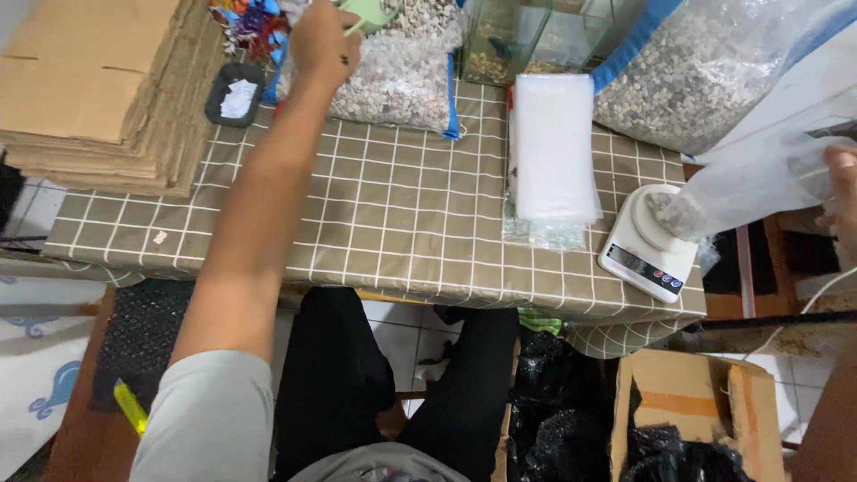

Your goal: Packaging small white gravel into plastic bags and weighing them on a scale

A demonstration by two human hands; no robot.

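Left hand (323, 43) reaches far across the table (384, 214), its fingers clamped on the handle of a pale green scoop (373, 14) that sits over an open bag of gravel (402, 76). Right hand (841, 192), at the frame's right edge, grips the top of a clear plastic bag (759, 178); the bag hangs slanted, its lower end holding a little gravel and resting on the white scale (647, 245) at the table's right corner. Between the two hands lies a stack of clear bags (553, 147). A second, larger gravel sack (705, 71) stands behind the scale, a glass tank (527, 36) is beside it, and flat cardboard (98, 80) is piled at far left.
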